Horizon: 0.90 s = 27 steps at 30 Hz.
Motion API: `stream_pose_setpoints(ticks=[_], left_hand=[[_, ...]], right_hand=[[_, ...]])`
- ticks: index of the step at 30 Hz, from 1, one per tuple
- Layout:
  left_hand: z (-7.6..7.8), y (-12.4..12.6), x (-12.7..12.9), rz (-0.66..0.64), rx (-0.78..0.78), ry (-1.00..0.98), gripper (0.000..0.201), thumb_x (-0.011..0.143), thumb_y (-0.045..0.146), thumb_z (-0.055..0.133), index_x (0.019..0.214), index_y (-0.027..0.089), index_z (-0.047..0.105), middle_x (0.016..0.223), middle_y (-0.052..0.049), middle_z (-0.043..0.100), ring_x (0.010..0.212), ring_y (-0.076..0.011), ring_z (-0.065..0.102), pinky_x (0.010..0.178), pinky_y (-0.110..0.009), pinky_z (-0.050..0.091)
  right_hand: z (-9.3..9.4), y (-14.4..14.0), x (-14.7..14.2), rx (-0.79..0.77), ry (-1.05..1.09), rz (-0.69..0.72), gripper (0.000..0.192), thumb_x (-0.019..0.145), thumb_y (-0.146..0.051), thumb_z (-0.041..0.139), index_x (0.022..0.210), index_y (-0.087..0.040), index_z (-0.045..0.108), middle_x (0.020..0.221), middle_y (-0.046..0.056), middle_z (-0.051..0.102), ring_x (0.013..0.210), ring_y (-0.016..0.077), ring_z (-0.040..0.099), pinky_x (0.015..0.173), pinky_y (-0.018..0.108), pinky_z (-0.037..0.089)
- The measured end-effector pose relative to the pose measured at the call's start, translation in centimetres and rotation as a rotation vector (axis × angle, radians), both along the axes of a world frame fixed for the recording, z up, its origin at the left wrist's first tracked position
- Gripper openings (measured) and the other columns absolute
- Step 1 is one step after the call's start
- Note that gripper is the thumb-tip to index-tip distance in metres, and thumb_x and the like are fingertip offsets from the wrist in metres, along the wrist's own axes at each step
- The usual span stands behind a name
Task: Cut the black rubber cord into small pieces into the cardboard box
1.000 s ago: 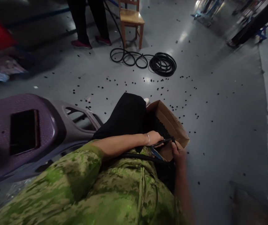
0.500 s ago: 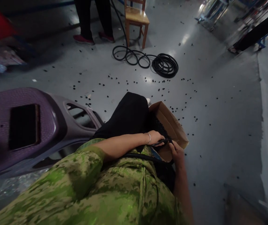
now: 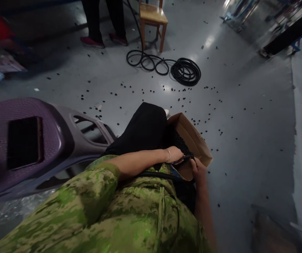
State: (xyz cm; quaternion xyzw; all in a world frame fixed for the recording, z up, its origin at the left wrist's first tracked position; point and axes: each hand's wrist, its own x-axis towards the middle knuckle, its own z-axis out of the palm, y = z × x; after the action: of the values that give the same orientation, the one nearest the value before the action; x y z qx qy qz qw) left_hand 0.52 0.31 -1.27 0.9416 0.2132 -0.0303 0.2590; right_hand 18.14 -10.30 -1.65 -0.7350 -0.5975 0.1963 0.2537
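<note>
My left hand (image 3: 175, 154) and my right hand (image 3: 198, 169) meet over an open cardboard box (image 3: 195, 142) that rests beside my black-trousered knee (image 3: 147, 128). Both hands grip a thin black hose (image 3: 164, 174), which runs back across my lap. The left hand appears to hold a dark scissor-like tool (image 3: 181, 160) against the hose end. The box holds several small black pieces (image 3: 181, 142). A bracelet sits on my left wrist. My green camouflage sleeve fills the lower view.
A purple and grey plastic scooter panel (image 3: 34, 140) lies at my left. Small black bits are scattered on the grey floor (image 3: 245, 116). A coiled black hose (image 3: 185, 71) lies by a wooden chair (image 3: 152, 19). Another person's legs (image 3: 100, 21) stand at the top.
My hands have stayed at the box with the hose. The view has shifted slightly; nothing else has visibly moved.
</note>
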Motion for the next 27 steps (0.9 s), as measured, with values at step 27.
stream_pose_setpoints(ticks=[27], left_hand=[[-0.7,0.3,1.1,0.013,-0.034,0.035,0.028,0.082,0.034,0.055,0.078,0.010,0.070,0.071,-0.015,0.069,0.067,-0.0214,0.066,0.061,-0.027,0.048]], right_hand=[[-2.1,0.3,0.0,-0.003,-0.182,-0.031,0.050,0.088,-0.052,0.033,0.093,-0.017,0.070,0.084,0.009,0.072,0.077,0.0188,0.066,0.067,0.025,0.045]])
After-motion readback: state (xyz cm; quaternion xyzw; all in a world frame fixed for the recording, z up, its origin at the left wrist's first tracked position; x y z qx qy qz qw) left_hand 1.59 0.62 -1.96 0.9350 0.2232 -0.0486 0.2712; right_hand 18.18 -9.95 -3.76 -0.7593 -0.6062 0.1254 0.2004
